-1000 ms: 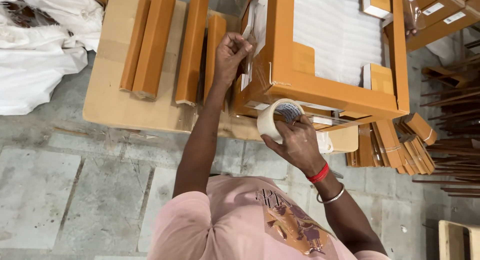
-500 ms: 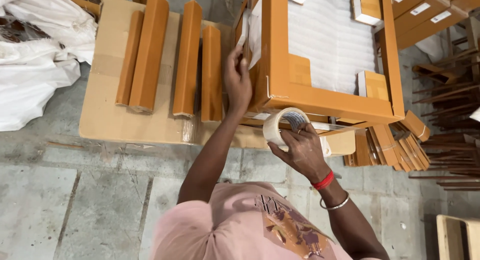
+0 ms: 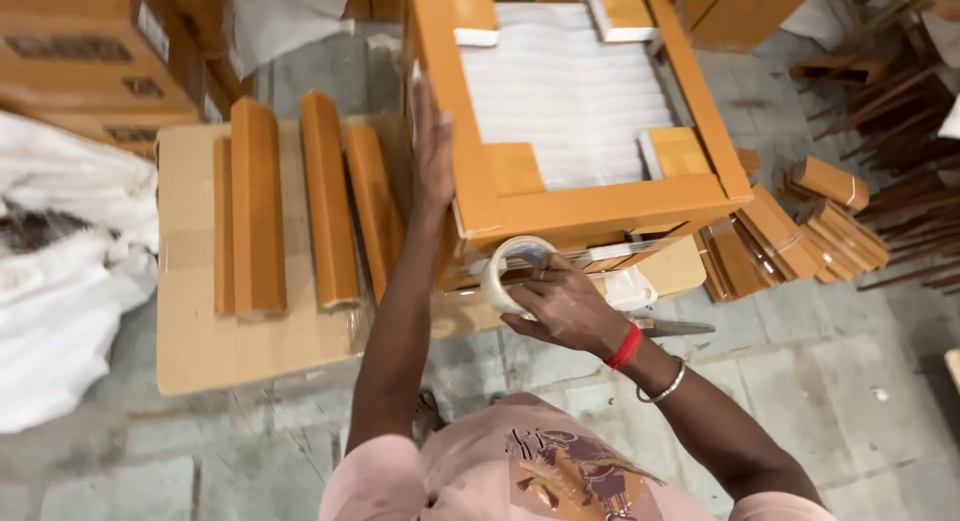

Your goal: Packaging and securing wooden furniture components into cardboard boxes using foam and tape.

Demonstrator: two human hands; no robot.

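Three wooden pieces (image 3: 300, 206) lie on cardboard (image 3: 200, 341) over concrete floor (image 3: 850, 381); right hand (image 3: 565, 306) grips tape roll (image 3: 512, 273), left hand (image 3: 433, 146) flat, open.

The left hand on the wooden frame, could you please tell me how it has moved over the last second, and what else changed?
The left hand slid up the side of the orange wooden frame and now lies flat against it. The right hand kept hold of the tape roll at the frame's near corner. The wooden strips stayed on the cardboard.
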